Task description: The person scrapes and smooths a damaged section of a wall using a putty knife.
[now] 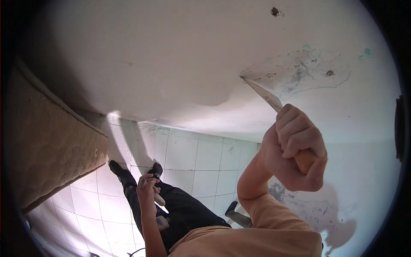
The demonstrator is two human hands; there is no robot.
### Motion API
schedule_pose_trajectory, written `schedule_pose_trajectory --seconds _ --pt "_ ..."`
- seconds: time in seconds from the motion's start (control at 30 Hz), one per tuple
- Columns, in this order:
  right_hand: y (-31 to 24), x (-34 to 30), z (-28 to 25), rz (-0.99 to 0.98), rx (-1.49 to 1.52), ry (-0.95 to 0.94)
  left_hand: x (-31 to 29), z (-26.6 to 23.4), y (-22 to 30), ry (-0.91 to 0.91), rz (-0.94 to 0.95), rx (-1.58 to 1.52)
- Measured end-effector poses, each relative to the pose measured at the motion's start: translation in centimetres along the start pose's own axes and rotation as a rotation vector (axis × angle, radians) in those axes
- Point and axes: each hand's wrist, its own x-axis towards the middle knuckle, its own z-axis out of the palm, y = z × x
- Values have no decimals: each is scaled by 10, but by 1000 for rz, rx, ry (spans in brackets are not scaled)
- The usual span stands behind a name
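Note:
My right hand (295, 145) is wrapped around the wooden handle (305, 161) of a putty knife, raised at the right. Its narrow-looking metal blade (265, 95) points up and left, and the tip meets the white wall (171, 51) at the edge of a rough, stained patch (302, 68). Low by my thighs, my left hand (147, 188) is closed on a tool with a pale, rounded handle end (159, 200). The rest of that tool is hidden by the fingers.
A brown quilted mattress (55, 145) stands on edge at the left. White floor tiles (184, 152) run along the foot of the wall. A dark hole (275, 11) shows high on the wall. Another scuffed patch (317, 210) lies at lower right. Someone else's foot or a shoe (232, 207) is behind me.

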Motion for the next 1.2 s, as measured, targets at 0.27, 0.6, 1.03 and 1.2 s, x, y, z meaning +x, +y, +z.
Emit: schedule_pose_trajectory --seconds 0.27,0.6,1.03,1.2 --pt "-2 5 9 96 -139 -14 -4 7 7 -10 -35 37" --pt "-30 5 -7 -125 32 -55 -5 11 8 24 -22 -4" --pt "-20 3 3 197 -537 -107 -3 2 5 -16 -19 17" --pt "9 0 3 129 -319 -32 -5 3 3 -12 -13 28"
